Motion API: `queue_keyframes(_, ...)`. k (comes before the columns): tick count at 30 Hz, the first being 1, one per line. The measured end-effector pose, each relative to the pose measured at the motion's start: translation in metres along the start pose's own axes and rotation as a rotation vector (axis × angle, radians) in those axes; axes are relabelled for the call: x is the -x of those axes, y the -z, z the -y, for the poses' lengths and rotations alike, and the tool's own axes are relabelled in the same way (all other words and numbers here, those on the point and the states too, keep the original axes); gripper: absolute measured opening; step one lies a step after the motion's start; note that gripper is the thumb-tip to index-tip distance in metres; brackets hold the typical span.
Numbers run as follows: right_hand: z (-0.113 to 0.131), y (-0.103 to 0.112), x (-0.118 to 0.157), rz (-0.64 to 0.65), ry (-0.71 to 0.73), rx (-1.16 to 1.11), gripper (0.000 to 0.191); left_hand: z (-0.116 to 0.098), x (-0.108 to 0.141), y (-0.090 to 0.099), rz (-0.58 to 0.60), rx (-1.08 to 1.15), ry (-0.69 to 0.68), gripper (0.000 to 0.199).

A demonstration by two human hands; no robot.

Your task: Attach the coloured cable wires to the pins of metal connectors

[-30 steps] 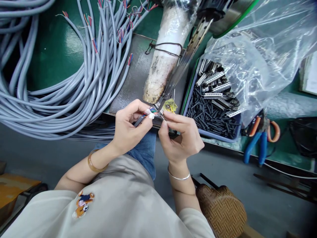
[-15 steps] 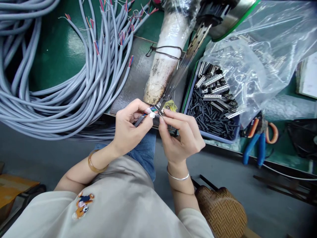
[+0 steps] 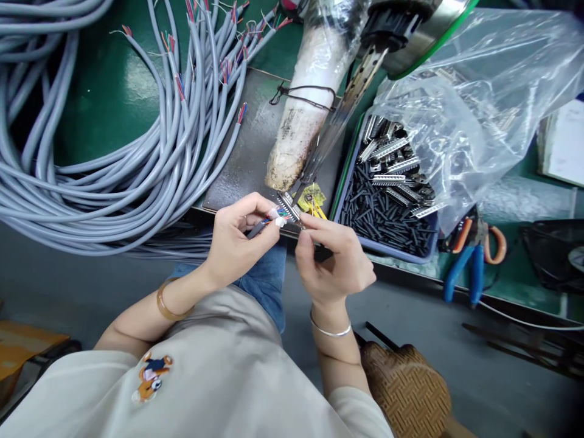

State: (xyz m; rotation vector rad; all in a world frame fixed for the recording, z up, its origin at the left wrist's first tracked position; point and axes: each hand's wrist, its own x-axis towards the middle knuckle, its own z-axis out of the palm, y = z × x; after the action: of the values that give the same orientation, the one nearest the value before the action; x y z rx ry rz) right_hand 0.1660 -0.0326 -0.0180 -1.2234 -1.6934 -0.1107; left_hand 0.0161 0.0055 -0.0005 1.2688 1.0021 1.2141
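Note:
My left hand (image 3: 241,234) pinches the stripped end of a grey cable (image 3: 258,228), whose thin coloured wires (image 3: 283,214) fan out past white coverings on the thumb and index fingertips. Those wires meet a small metal multi-pin connector (image 3: 288,205) with a row of pins showing. At the connector's near right end, the index finger and thumb of my right hand (image 3: 335,255) are closed on it; the exact contact is partly hidden. Just above the connector is the dark tip of a soldering iron (image 3: 322,146), fixed and slanting down from the upper right.
Many grey cables (image 3: 182,146) with bared ends cover the left bench. A scorched white tube (image 3: 305,115) hangs beside the iron. To the right are a blue bin (image 3: 426,258) of black sleeves and connectors, a plastic bag (image 3: 474,115), and blue-handled pliers (image 3: 477,274). A yellow scrap (image 3: 312,198) lies nearby.
The connector has turned and come slightly down from the iron's tip, so its pin row shows more. My right index finger and thumb have shifted a little downward; my left hand still grips the cable.

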Motion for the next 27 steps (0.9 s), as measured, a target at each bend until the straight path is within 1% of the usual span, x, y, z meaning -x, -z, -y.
queue_keyframes(2,0.001,0.005,-0.001,0.006,-0.145,-0.099,0.014,0.000,0.004,0.001,0.057,-0.027,-0.032,0.010)
queue_keyframes(3,0.002,0.009,-0.003,0.033,-0.230,-0.143,0.012,0.000,0.006,0.002,0.095,-0.043,-0.057,0.009)
queue_keyframes(5,0.004,0.016,-0.008,0.143,-0.372,-0.215,0.008,-0.001,0.010,0.004,0.175,-0.078,-0.136,0.008)
queue_keyframes(7,0.005,0.023,-0.016,0.269,-0.436,-0.271,0.008,-0.002,0.013,0.005,0.240,-0.108,-0.206,0.009)
queue_keyframes(9,0.007,0.028,-0.022,0.331,-0.438,-0.317,0.013,-0.003,0.016,0.007,0.276,-0.107,-0.199,0.009)
queue_keyframes(11,0.008,0.030,-0.025,0.304,-0.416,-0.348,0.016,-0.002,0.017,0.009,0.281,-0.030,-0.098,0.008)
queue_keyframes(14,0.012,0.030,-0.021,0.206,-0.339,-0.349,0.018,-0.001,0.017,0.014,0.281,0.221,0.133,0.024)
queue_keyframes(16,0.014,0.029,-0.015,0.135,-0.230,-0.286,0.018,-0.001,0.014,0.018,0.322,0.395,0.278,0.026)
queue_keyframes(19,0.016,0.025,-0.002,0.040,0.000,-0.110,0.020,-0.002,0.010,0.024,0.376,0.589,0.438,0.029)
queue_keyframes(21,0.015,0.021,0.008,0.002,0.145,-0.007,0.020,-0.003,0.007,0.027,0.378,0.672,0.490,0.033)
queue_keyframes(23,0.012,0.015,0.017,0.021,0.232,0.028,0.019,-0.004,0.007,0.029,0.385,0.722,0.494,0.032)
queue_keyframes(24,0.011,0.012,0.020,0.056,0.239,0.013,0.017,-0.004,0.007,0.030,0.395,0.733,0.486,0.031)
queue_keyframes(25,0.009,0.010,0.022,0.090,0.213,-0.025,0.014,-0.004,0.008,0.030,0.408,0.736,0.474,0.030)
queue_keyframes(26,0.008,0.008,0.022,0.107,0.164,-0.077,0.011,-0.003,0.009,0.030,0.419,0.731,0.459,0.029)
queue_keyframes(27,0.007,0.008,0.020,0.087,0.099,-0.130,0.007,-0.002,0.010,0.031,0.429,0.720,0.440,0.029)
